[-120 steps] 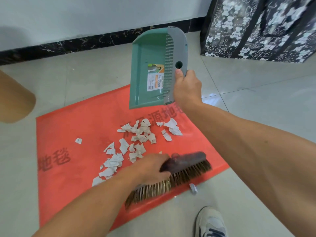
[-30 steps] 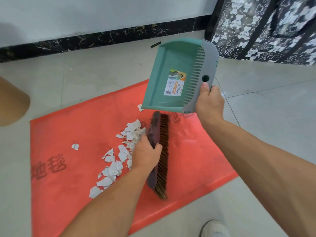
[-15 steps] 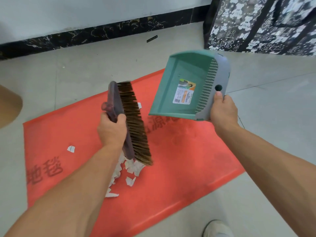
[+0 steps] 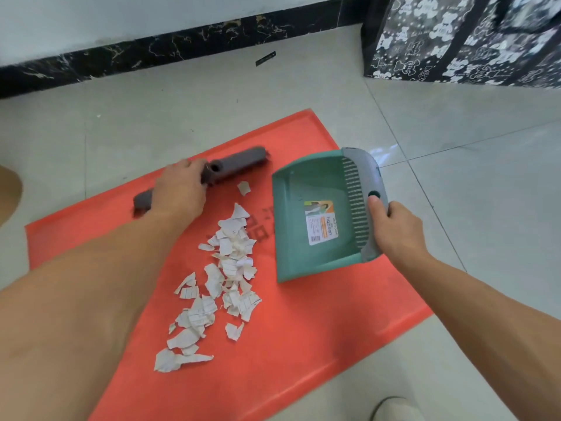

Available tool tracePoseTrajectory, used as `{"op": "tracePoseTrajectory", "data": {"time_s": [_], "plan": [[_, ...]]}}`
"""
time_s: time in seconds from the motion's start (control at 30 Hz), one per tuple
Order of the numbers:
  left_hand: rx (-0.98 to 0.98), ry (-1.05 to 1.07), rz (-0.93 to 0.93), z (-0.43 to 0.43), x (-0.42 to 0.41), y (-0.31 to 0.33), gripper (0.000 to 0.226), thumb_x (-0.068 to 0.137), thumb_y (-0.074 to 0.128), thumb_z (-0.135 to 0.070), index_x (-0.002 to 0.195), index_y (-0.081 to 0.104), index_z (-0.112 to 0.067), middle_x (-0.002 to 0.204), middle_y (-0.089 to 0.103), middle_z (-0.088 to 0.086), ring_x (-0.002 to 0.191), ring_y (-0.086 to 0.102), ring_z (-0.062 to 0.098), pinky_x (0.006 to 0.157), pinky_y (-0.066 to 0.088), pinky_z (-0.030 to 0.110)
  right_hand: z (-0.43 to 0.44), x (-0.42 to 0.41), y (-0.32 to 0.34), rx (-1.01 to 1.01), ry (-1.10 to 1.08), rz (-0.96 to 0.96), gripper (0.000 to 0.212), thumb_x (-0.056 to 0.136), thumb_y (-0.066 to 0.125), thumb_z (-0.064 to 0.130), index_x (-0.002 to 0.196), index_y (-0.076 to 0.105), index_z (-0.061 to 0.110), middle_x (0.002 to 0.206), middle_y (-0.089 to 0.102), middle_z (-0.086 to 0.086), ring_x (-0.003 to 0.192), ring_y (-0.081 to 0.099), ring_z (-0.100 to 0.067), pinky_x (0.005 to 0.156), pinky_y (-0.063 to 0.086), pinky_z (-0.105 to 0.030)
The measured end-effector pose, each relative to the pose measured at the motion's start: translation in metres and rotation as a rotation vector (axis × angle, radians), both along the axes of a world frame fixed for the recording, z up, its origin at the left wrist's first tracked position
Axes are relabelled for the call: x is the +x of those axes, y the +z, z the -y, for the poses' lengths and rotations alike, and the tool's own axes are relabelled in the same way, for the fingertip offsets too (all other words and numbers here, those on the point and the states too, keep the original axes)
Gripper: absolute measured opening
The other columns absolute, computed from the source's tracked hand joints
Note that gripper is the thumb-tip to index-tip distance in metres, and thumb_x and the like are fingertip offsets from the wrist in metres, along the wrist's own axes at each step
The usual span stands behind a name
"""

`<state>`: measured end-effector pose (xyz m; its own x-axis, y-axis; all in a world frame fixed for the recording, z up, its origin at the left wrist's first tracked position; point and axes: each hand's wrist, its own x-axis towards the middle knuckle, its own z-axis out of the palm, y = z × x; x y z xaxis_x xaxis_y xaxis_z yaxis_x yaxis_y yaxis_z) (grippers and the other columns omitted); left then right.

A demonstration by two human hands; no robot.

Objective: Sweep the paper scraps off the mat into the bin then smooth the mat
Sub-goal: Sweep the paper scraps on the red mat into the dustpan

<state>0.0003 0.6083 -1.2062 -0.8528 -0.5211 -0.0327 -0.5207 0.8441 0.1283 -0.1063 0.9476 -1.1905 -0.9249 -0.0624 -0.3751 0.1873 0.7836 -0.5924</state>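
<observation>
Shoe toe point(image 4: 392, 409) is showing at the bottom edge, resting on the pale tiled floor point(image 4: 461, 153) just off the near edge of the red mat point(image 4: 303, 344). Paper scraps point(image 4: 221, 281) are lying in a loose band on the mat, running from its near-left part up toward its middle, with one stray piece point(image 4: 243, 187) sitting apart, just below the brush. Right of the scraps, the right hand point(image 4: 394, 232) is gripping the grey back rim of the green dustpan point(image 4: 315, 208), thumb pressing on top beside a dark hole and fingers curling underneath. The pan is tilting with its open lip facing left toward the scraps; whether that lip is touching the mat is unclear. Further out, the left hand point(image 4: 179, 189) is wrapping its fingers over the grey brush point(image 4: 235, 164), which is lying across the far-left part of the mat with its bristles hidden. A tan rounded shape point(image 4: 9, 192) is being cut off by the left edge. Beyond the mat, a small dark strip point(image 4: 265, 58) is lying on the tiles near the black marble skirting point(image 4: 151, 53), and a black bear-print bag point(image 4: 470, 38) is standing at the far right.
</observation>
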Motion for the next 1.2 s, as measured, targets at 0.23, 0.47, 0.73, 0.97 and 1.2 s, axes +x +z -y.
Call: {"op": "tracePoseTrajectory", "data": {"time_s": [0.23,0.47,0.73,0.97,1.2], "plan": [[0.082,-0.109,0.165,-0.011,0.026,-0.009,0.020,0.086,0.059,-0.013,0.105,0.053,-0.013,0.099,0.058,0.011,0.091,0.053,0.035,0.075,0.046,0.048,0.000,0.005,-0.011,-0.006,-0.034,0.079,0.052,0.080,0.064,0.058,0.101,0.055,0.011,0.092,0.061,-0.005,0.078,0.061,-0.023,0.060,0.048,-0.032],[0.137,-0.096,0.144,0.007,0.071,0.019,0.025,0.084,0.063,-0.015,0.108,0.056,-0.013,0.099,0.060,0.009,0.093,0.053,0.034,0.076,0.044,0.043,0.010,0.009,-0.006,-0.041,-0.055,0.067,0.054,0.077,0.074,0.041,0.109,0.043,0.012,0.100,0.056,-0.007,0.085,0.060,-0.030,0.069,0.057,-0.043],[0.134,0.007,0.114,0.004,0.089,0.003,0.031,0.083,0.065,-0.015,0.112,0.057,-0.014,0.103,0.061,0.012,0.095,0.054,0.036,0.081,0.045,0.047,0.009,0.022,-0.007,-0.015,0.003,0.078,0.047,0.078,0.070,0.036,0.108,0.042,0.012,0.090,0.054,-0.005,0.071,0.058,-0.022,0.051,0.051,-0.032],[0.148,-0.041,0.084,-0.007,0.116,0.018,0.028,0.085,0.062,-0.019,0.112,0.056,-0.015,0.103,0.060,0.007,0.095,0.053,0.032,0.080,0.045,0.044,0.013,0.026,-0.005,-0.030,0.051,0.063,0.049,0.078,0.070,0.035,0.111,0.042,0.012,0.097,0.055,-0.008,0.075,0.058,-0.025,0.050,0.049,-0.030],[0.021,0.327,-0.094,0.035,0.188,0.038,0.029,0.082,0.065,-0.014,0.109,0.057,-0.006,0.103,0.061,0.020,0.095,0.055,0.042,0.078,0.044,0.046,0.024,0.028,-0.005,-0.008,0.097,0.055,0.052,0.076,0.070,0.038,0.113,0.044,0.012,0.102,0.057,-0.012,0.081,0.060,-0.032,0.054,0.055,-0.038]]}}
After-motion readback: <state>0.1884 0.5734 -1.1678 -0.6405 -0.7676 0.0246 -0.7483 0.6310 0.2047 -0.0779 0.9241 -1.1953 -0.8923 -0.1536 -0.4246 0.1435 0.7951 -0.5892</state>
